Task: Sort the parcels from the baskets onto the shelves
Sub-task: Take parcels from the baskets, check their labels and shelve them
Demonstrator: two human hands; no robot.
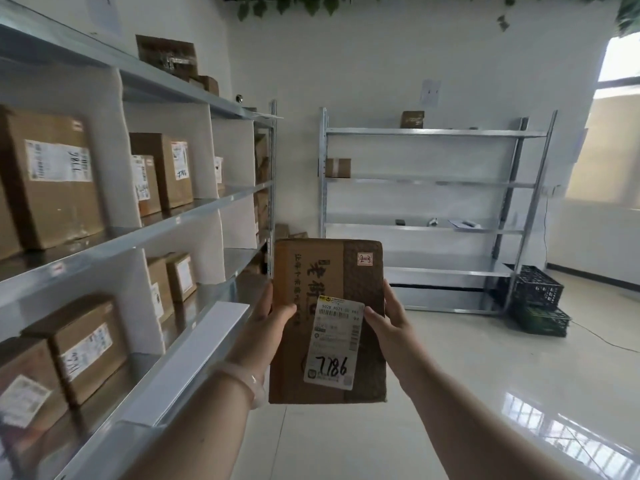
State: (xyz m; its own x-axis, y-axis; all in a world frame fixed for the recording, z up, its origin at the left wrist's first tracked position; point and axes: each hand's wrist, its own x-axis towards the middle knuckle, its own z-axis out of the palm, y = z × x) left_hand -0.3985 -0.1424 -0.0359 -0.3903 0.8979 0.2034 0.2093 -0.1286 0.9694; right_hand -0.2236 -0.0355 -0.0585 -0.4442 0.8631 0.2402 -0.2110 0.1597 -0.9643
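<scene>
Left hand point(266, 320) and right hand point(391, 323) clasped the brown cardboard parcel point(329, 271), long axis 12-to-6 o'clock, with grey steel shelving point(204, 337) at 9 o'clock.

Plain white walls point(381, 64) enclose the room, with green leafy vines point(284, 3) trailing along the top of the far wall and a white paper sheet point(430, 92) stuck on it. A tall grey metal shelving rack point(433, 133) stands against that wall, and a longer grey metal shelving run point(194, 209) lines the left side. Daylight from a bright window point(620, 57) at the right glares on the glossy pale tiled floor point(485, 393).
</scene>
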